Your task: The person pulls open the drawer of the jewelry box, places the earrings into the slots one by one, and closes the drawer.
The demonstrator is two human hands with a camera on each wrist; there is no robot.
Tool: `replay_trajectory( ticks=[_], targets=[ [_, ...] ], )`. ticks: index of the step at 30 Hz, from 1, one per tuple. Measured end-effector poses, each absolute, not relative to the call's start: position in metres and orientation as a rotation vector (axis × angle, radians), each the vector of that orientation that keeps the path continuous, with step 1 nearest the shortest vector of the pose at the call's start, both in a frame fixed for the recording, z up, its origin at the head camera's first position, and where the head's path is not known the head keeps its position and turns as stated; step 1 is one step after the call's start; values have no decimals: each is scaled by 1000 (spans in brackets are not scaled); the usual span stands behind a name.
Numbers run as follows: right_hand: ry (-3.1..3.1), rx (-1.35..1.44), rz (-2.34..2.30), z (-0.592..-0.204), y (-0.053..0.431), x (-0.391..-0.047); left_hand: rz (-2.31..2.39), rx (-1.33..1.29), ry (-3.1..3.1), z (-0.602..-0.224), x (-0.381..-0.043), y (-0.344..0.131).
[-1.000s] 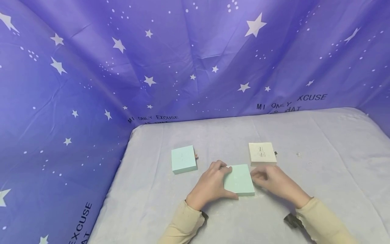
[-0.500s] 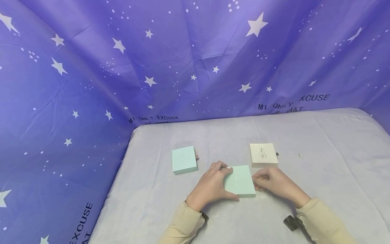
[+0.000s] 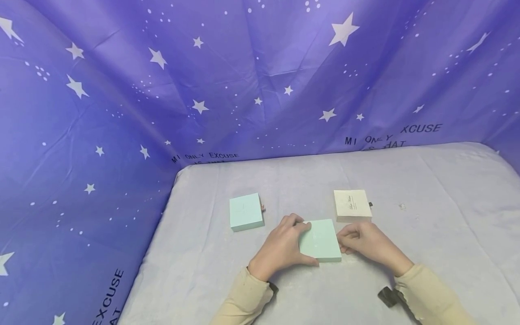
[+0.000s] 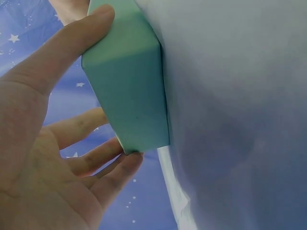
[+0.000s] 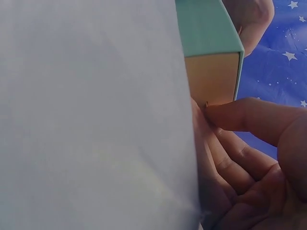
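Mint-green box (image 3: 321,240), flat on pale cloth (image 3: 313,293); left hand (image 3: 281,248), thumb and fingers spread, gripping its edges; right hand (image 3: 369,241), thumb and finger pinching what seems a small tab (image 5: 207,103) at its right side; likely faults: box skidding if left grip slackens, tab slipping from shallow pinch

Left hand (image 4: 41,158): seen at left; box (image 4: 127,96) gripped by thumb and fingers.
Box colour: green, upper centre.
Sheet (image 4: 240,96): pale, spread across right side.
Curtain (image 4: 144,196): blue, star-printed, partly covered.
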State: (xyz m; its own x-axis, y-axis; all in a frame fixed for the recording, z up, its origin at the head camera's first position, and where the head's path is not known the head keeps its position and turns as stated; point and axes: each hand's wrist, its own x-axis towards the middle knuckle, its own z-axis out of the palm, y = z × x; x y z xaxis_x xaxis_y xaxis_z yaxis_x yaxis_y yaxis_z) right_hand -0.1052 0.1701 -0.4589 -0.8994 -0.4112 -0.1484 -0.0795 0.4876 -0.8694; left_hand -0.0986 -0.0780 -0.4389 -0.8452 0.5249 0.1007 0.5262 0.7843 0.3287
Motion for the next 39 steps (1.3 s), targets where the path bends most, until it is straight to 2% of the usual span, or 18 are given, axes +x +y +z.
replay_trajectory(
  ticks=[16,28,39],
  targets=[
    [2330,-333,-1461,-456,182,-109,-515,-870,-2962,-439,-98,-74],
    [2503,-297,-1235,-452,196,-108,-463,-868,-2979,-439,-97,-74],
    [2466,-332,-1209,-446,206,-112,-465,-872,-2984,-436,-97,-75]
  ],
)
